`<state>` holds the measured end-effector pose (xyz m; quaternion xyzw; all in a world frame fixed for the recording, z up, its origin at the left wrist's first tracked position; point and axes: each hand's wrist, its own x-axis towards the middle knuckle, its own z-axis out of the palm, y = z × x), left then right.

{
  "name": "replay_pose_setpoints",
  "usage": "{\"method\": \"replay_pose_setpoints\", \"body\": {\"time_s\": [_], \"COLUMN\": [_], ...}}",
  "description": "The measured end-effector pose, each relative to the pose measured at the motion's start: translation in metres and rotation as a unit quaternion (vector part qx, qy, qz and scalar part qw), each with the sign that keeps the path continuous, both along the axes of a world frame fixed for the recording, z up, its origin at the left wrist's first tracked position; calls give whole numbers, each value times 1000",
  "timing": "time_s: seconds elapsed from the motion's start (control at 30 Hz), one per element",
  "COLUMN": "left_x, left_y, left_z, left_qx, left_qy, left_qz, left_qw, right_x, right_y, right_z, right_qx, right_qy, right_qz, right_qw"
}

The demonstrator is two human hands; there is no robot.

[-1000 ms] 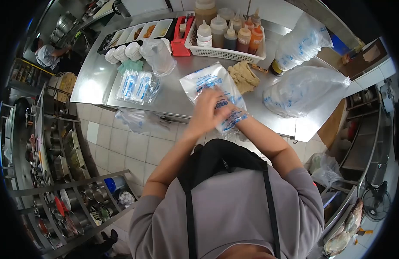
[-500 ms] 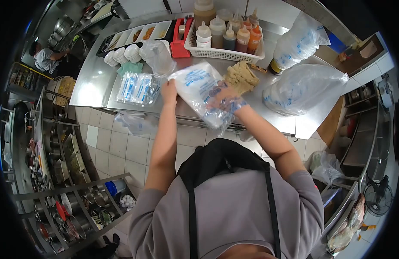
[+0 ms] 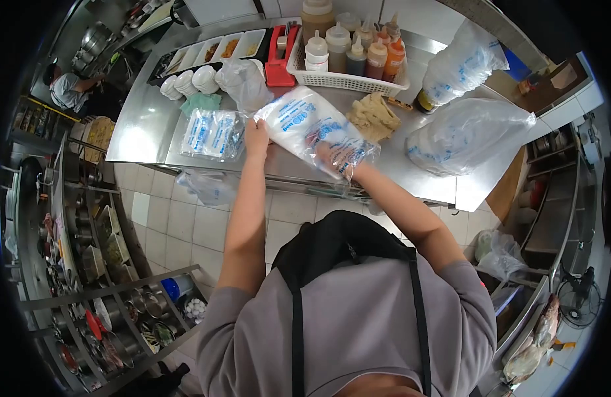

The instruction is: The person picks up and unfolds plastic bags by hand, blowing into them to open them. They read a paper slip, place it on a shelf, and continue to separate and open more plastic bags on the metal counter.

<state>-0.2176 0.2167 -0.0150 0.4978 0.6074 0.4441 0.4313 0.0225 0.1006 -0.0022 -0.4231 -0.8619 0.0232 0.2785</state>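
A clear plastic bag with blue print [image 3: 295, 118] lies tilted between my hands over the steel counter [image 3: 147, 126]. My left hand [image 3: 256, 137] pinches its upper left corner. My right hand [image 3: 333, 157] is at its lower right end, seen through the printed film, and its fingers are blurred by the plastic. To the left lies a flat stack of printed bags [image 3: 213, 133]. A crumpled tan cloth [image 3: 373, 118] is just beyond the bag on the right. Behind my left hand stands a cloudy plastic bag [image 3: 244, 85].
Sauce bottles stand in a white basket [image 3: 348, 82] at the back, beside a red holder [image 3: 279, 59]. White food trays [image 3: 216, 51] are at the back left. Large bags [image 3: 451, 139] of stacked items fill the right. Another person [image 3: 74, 89] is at the far left.
The printed bag has turned flatter, its lower end swinging up and right. My right hand has moved slightly down, under the film. My left hand has shifted slightly left.
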Motion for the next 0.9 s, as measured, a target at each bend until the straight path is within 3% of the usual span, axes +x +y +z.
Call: {"method": "replay_pose_setpoints", "body": {"time_s": [0.13,0.17,0.23,0.3,0.33,0.37,0.4,0.43,0.47,0.5,0.53,0.6,0.63,0.7,0.77,0.8,0.83,0.87,0.9], "left_x": [-1,-2,-1,11,10,8,6,6,6,5,7,14,16,19,19,18,15,12,13], "left_y": [2,5,8,-4,-5,0,9,17,26,30,30,26,25,24,23,20,17,14,10], "left_z": [1,-2,-11,14,19,19,16,13,2,-5,1,17,18,20,25,26,26,28,37], "left_qx": [-30,-4,20,-5,-6,-15,-22,-21,19,59,60,58,60,120,108,96,96,66,40], "left_qy": [-27,-16,-7,-90,-89,-40,8,8,88,167,167,271,271,265,289,315,315,364,412], "left_qz": [7,3,-3,66,67,76,86,86,111,135,132,120,116,131,117,104,97,52,7], "left_qw": [999,1000,1000,994,994,996,996,996,990,975,975,953,954,948,944,938,939,928,910], "right_x": [14,10,11,10,4,-1,-8,-13,-19,-31,-32,-32,-27,0,36,52,61,73,92], "right_y": [14,9,15,19,16,14,5,-8,-20,-27,-38,-62,-71,-88,-110,-123,-130,-128,-124], "right_z": [-8,-4,-8,-27,-42,-52,-37,-23,1,25,45,81,101,140,173,175,188,202,205], "right_qx": [-57,-45,-78,-108,194,460,461,370,263,72,73,-183,-182,-117,-45,-69,-110,-30,-32], "right_qy": [-18,-84,-66,-49,-301,-497,-495,-411,-310,63,63,-23,-22,151,239,364,594,643,690], "right_qz": [-166,-210,-176,-139,-286,-381,-381,-301,-208,-100,-103,-119,-123,10,-12,-124,-159,-160,-106], "right_qw": [984,973,979,983,889,630,630,777,890,990,990,976,975,981,970,920,781,749,716]}}
